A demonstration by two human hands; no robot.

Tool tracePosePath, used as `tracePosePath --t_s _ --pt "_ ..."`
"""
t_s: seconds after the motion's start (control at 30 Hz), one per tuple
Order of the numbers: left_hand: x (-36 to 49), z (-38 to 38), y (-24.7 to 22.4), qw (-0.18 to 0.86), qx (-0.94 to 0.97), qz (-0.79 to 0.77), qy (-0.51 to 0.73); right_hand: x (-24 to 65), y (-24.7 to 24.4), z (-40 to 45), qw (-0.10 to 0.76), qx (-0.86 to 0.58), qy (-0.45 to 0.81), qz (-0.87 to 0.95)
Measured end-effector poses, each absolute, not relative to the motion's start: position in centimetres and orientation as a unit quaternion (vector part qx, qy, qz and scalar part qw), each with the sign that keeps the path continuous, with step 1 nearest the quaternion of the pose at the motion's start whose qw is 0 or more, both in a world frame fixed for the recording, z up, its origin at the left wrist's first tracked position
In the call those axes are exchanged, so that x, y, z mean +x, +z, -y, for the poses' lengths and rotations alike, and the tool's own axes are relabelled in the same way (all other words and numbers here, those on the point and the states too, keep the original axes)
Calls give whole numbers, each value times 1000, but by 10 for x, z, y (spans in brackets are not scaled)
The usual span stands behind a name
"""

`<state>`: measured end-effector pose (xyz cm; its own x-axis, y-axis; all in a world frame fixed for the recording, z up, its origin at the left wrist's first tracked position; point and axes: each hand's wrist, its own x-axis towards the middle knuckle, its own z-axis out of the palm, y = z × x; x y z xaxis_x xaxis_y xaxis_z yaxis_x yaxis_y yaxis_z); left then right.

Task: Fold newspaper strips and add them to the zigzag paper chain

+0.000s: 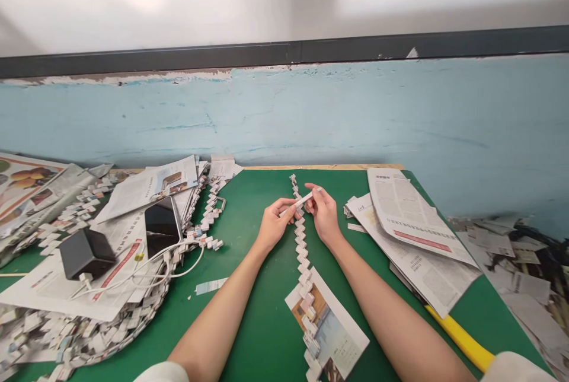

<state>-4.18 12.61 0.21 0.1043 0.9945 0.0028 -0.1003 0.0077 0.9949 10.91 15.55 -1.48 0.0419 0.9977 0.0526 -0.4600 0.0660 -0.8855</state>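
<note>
A narrow folded paper strip (pixel 304 199) is held slantwise between my two hands. My left hand (pixel 276 220) pinches its lower left end. At the upper right end, my right hand (pixel 323 211) closes thumb and fingers on the strip, with one finger stretched out. Beneath it a zigzag chain of folded paper (pixel 301 245) runs down the green table (pixel 258 311) toward me. Its near part lies over a printed picture sheet (pixel 340 328). Whether the strip is joined to the chain, I cannot tell.
Folded newspapers (pixel 411 222) lie at the right above a yellow handle (pixel 462 337). At the left, a phone (pixel 163 226), a black cube-shaped charger (pixel 86 253) and a white cable (pixel 191 269) rest on papers and woven chains (pixel 133 325). Scrap paper (pixel 528 287) is heaped beyond the right edge.
</note>
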Motion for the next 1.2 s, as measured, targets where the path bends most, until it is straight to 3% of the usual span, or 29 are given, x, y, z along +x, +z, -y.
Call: tracePosePath --t_s 1.2 --pt "-46 -129 -5 525 571 -455 438 102 2 -144 562 -434 517 478"
